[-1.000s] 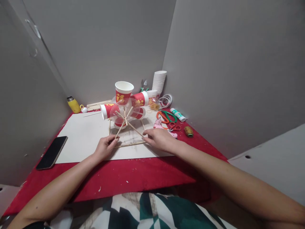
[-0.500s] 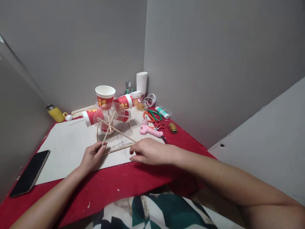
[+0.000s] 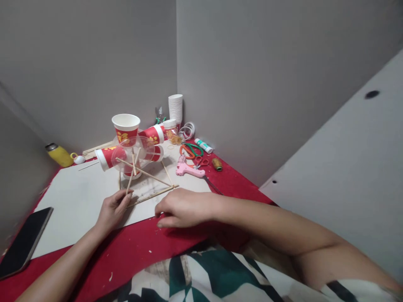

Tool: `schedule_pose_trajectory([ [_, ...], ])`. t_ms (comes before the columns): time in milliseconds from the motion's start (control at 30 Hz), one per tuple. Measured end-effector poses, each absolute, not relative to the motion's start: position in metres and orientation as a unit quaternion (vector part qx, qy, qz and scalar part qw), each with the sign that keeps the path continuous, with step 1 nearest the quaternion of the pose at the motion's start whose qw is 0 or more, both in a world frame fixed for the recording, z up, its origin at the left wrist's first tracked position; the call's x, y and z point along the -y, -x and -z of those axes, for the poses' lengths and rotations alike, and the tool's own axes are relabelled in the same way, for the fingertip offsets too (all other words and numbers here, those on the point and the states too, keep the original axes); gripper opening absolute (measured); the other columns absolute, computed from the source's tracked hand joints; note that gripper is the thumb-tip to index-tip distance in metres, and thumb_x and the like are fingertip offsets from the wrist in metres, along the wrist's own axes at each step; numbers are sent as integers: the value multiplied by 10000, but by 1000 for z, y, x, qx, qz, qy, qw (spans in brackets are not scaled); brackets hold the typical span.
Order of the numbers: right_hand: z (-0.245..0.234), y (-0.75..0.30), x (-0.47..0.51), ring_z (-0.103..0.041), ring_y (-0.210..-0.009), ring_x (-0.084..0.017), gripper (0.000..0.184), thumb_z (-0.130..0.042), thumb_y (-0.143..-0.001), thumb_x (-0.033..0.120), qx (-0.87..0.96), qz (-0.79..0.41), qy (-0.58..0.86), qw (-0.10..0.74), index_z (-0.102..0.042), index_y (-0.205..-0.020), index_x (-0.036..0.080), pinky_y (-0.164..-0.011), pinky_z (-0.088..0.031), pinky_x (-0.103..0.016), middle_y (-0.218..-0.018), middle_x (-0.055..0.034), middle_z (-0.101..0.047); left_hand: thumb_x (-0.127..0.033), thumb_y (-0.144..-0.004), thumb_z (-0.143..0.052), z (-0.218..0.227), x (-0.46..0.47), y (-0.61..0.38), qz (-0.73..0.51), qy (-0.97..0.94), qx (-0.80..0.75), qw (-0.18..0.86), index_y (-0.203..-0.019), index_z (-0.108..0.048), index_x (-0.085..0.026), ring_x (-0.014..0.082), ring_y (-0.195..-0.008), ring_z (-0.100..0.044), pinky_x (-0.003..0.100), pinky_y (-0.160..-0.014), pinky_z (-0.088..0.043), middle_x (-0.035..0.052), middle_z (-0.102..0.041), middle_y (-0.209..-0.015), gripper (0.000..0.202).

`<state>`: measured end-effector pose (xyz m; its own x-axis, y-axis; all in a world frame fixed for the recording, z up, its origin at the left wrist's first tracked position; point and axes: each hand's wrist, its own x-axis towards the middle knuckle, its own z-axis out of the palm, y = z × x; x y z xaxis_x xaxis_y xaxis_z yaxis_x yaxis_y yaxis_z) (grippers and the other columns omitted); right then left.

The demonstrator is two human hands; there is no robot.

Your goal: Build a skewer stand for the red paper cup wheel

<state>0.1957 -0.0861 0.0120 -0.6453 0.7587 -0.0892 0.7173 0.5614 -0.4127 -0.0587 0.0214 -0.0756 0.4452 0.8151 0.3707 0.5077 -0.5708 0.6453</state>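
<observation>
A model wheel of red paper cups (image 3: 126,128) fixed round a clear plastic disc (image 3: 134,152) stands on a frame of thin wooden sticks (image 3: 151,196) on a white board (image 3: 72,197). My left hand (image 3: 112,209) pinches the near left corner of the stick frame. My right hand (image 3: 180,207) lies palm down at the board's near edge, just below the frame's right corner, fingers curled loosely with nothing visible in them.
A pink glue gun (image 3: 189,170), scissors (image 3: 192,150), a thread spool (image 3: 217,164), a glue stick (image 3: 203,145) and stacked white cups (image 3: 175,108) lie behind on the red tablecloth (image 3: 151,251). A black phone (image 3: 22,243) lies left, a yellow bottle (image 3: 58,154) far left. Grey walls close in.
My right hand has drawn back from the frame's right corner toward me and off the sticks. My left hand keeps its hold. The view has swung right.
</observation>
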Motion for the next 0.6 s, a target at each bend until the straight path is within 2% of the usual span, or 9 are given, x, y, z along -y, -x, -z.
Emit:
schedule_pose_trajectory([
  [267, 5, -138, 84, -580, -697, -173, 273, -504, -927, 402, 939, -179, 295, -13, -674, -931, 188, -516, -260, -291, -858, -40, -726, -438, -858, -583, 72, -23, 57, -340, -815, -407, 231, -910, -728, -157, 174, -710, -666, 232, -659, -516, 41, -751, -810, 320],
  [600, 39, -92, 68, -554, -636, -147, 279, -465, -933, 353, 950, -173, 259, 6, -670, -869, 175, -491, -227, -286, -832, -39, -723, -386, -907, -545, 77, -20, 57, -337, -822, -394, 237, -973, -726, -148, 154, -682, -656, 232, -644, -508, 34, -738, -785, 307],
])
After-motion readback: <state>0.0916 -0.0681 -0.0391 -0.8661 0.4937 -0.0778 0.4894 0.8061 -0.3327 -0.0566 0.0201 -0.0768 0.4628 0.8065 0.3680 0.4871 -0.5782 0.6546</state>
